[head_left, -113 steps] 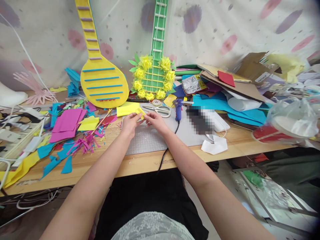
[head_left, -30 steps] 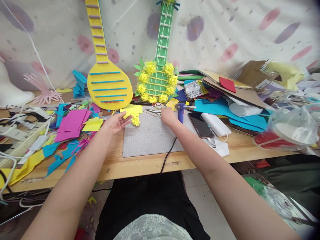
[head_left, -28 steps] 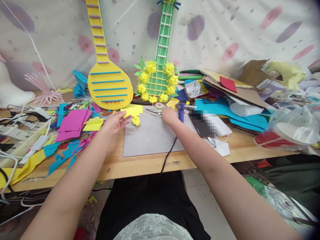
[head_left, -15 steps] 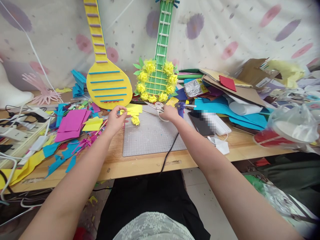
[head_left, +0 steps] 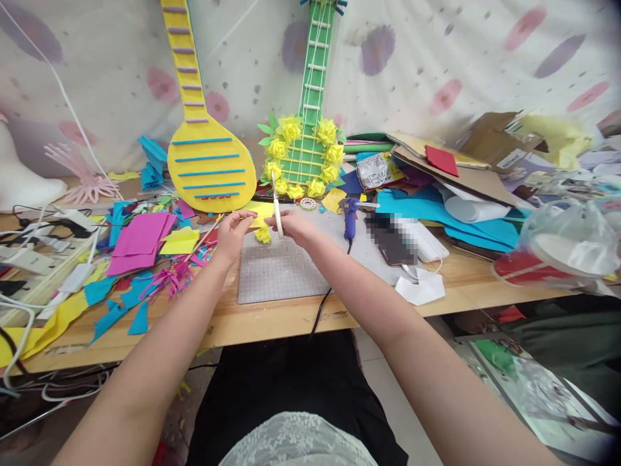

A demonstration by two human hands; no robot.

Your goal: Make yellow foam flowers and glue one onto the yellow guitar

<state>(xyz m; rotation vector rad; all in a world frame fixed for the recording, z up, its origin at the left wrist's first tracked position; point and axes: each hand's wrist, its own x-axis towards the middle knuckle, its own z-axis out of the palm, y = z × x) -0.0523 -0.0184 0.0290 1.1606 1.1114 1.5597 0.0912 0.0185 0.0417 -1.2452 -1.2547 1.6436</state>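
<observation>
My left hand [head_left: 233, 234] pinches a small piece of yellow paper [head_left: 258, 221] between thumb and fingers. White-handled scissors [head_left: 277, 213] are in my right hand [head_left: 292, 226], their blades pointing up and away from me, close beside the paper. Just below the two hands, a crumpled yellow paper flower [head_left: 262, 235] lies on the grey cutting mat [head_left: 284, 281]. Behind them stands a green paper instrument [head_left: 310, 116] with white strings and a ring of yellow flowers. To its left leans a yellow one [head_left: 211, 162] with blue strips.
Right of my hands lie a blue glue gun [head_left: 350, 217], a phone [head_left: 388, 243] and a white roll of tape [head_left: 307, 204]. Pink paper sheets [head_left: 138, 239] and scraps cover the left side. A bagged red bucket [head_left: 528, 268] stands at the right edge.
My right hand has lifted the scissors off the mat and brought them left, close to my left hand. My left hand has shifted slightly right and now shows yellow paper in its fingers.
</observation>
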